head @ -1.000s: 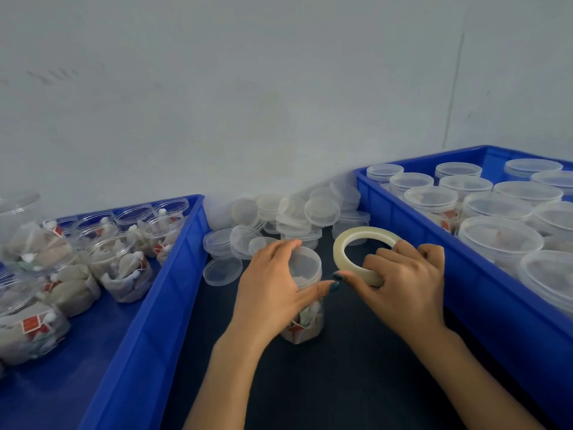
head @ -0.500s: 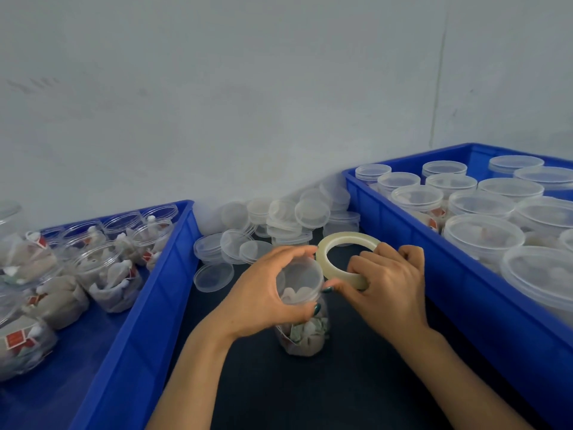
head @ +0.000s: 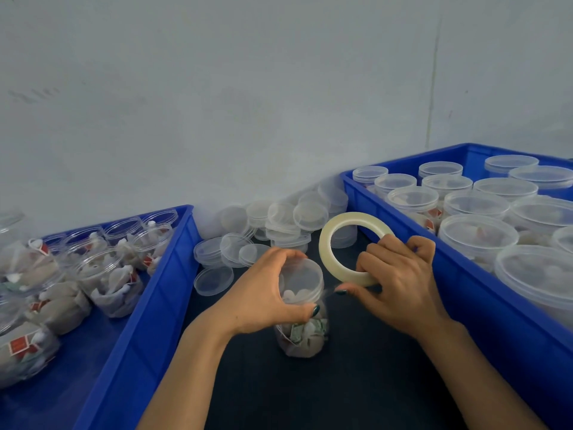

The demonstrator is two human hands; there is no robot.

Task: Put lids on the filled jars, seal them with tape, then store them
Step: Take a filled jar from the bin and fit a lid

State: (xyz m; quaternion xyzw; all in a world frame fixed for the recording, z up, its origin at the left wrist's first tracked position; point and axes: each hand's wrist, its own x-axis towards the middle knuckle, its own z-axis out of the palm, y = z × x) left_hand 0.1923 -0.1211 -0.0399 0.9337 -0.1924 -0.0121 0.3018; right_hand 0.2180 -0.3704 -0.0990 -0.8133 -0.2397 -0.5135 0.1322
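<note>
Gripping jar [head: 302, 333] at the neck with left hand [head: 263, 293]: fingers curled over the far rim of lid [head: 302, 279], thumb hooked round the near side, dark-polished nail showing. Standing upright on dark matte mat [head: 341, 392], between the two bins, centre of view. Clear round plastic, packed with pale wrinkled sachets, some green and red print. Translucent flat circular lid seated on top.

Holding tape [head: 325, 249] in right hand [head: 400, 290]: fingers wrapped through the ring's lower right arc, thumb stretched toward the jar. Thin wide-bore roll, cream-translucent, glossy, tilted up on edge just right of lid. Faint clear strip running from roll toward lid rim past the thumb tip; contact with rim too fine to confirm.

In left bin [head: 155, 293], smooth blue plastic: open jars [head: 108, 280] stuffed with the same sachets. In right bin [head: 483, 311], same blue: capped jars [head: 477, 234] packed close, frosted round tops. Behind, loose lids [head: 279, 225] heaped against grey-white wall [head: 248, 88], some stacked, some leaning, one lying flat alone near left bin.
</note>
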